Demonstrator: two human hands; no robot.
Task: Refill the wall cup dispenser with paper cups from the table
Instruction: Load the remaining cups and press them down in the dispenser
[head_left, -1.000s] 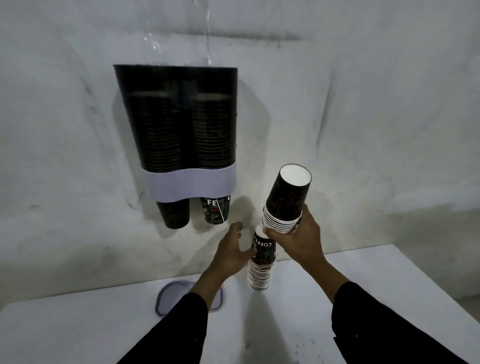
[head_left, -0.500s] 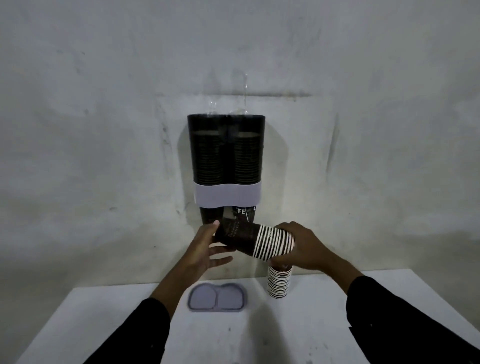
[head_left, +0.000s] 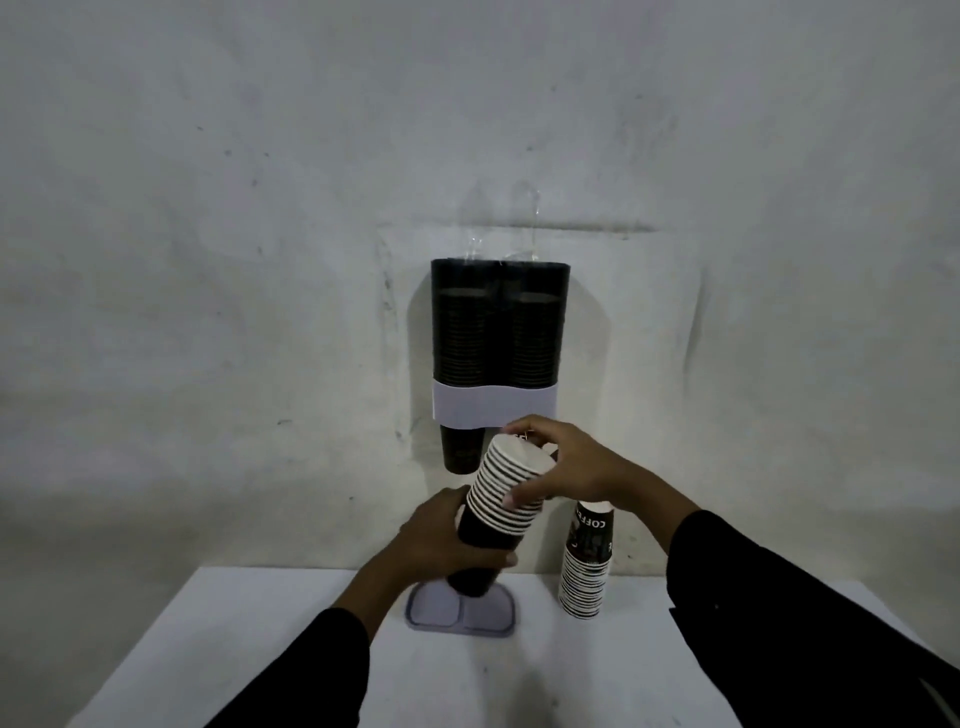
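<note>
A dark twin-tube cup dispenser with a white band hangs on the wall, both tubes stacked with cups; one cup sticks out below the left tube. I hold a nested stack of black paper cups tilted, rims up and to the right, just below the dispenser. My left hand wraps the dark lower end of that stack. My right hand grips its rim end and hides the outlet of the right tube. A second stack of cups stands upside down on the white table at the right.
A grey two-part lid lies flat on the table under the held stack, near the wall. The bare wall rises straight behind the table's back edge.
The held stack swung from pointing left with its base end to a steep tilt with rims upward. My left hand closed around its lower end. The view pulled back from the wall.
</note>
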